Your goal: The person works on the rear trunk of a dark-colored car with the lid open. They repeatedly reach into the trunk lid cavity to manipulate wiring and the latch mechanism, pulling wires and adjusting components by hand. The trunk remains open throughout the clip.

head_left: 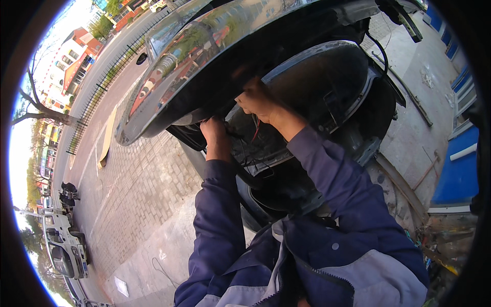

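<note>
A raised, glossy car panel, apparently a trunk lid (204, 66), hangs over the dark car body and mirrors the street. Both my arms reach up beneath its lower edge. My left hand (215, 134) is at the edge's underside with its fingers curled; the lid's shadow hides the fingertips. Farther right, my right hand (262, 106) is closed in a pinch against the dark underside, and what it holds is too shaded to name. A thin red wire (256, 132) hangs below it, near black cables (239, 137). Behind my right hand lies a dark opening with a pale rim (335, 47).
Brick paving (148, 171) spreads to the left, toward a metal fence (97, 94) and a parked white vehicle (65, 243). Along the right stand blue-and-white panels (458, 169). A long bar (411, 97) lies on the concrete, with scattered debris (442, 245) lower down.
</note>
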`<state>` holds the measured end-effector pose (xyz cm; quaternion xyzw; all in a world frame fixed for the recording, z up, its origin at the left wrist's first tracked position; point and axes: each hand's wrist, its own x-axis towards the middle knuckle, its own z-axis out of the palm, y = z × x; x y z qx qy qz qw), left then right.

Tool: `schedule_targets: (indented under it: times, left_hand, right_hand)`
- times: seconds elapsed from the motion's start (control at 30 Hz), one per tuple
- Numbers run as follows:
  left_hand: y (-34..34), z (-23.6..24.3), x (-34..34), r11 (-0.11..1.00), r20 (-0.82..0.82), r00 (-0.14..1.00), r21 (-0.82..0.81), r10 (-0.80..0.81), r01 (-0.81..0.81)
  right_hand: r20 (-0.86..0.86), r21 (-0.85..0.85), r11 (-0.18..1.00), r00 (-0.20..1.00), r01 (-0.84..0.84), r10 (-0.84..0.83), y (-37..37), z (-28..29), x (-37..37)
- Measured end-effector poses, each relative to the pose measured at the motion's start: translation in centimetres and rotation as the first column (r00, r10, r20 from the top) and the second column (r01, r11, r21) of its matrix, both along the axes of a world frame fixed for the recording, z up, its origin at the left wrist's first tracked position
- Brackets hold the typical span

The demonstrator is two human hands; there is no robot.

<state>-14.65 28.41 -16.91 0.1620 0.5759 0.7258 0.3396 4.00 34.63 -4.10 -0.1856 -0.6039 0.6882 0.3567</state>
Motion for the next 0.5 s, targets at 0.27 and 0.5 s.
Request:
schedule_targets:
  times: [0.27, 0.5]
  left_hand:
    - [-3.9, -0.1, 3.0, 0.987, 0.216, 0.976, 0.161, -0.008, -0.028]
    - [-8.6, 1.1, 5.7, 0.960, -0.743, 0.641, 0.007, 0.192, -0.281]
  right_hand:
    - [-0.021, 0.062, 0.985, 0.987, 0.161, -0.160, 0.2, 0.2, 0.6]
    - [-0.089, 0.018, 0.997, 0.994, 0.070, -0.068, 1.1, -0.8, -0.5]
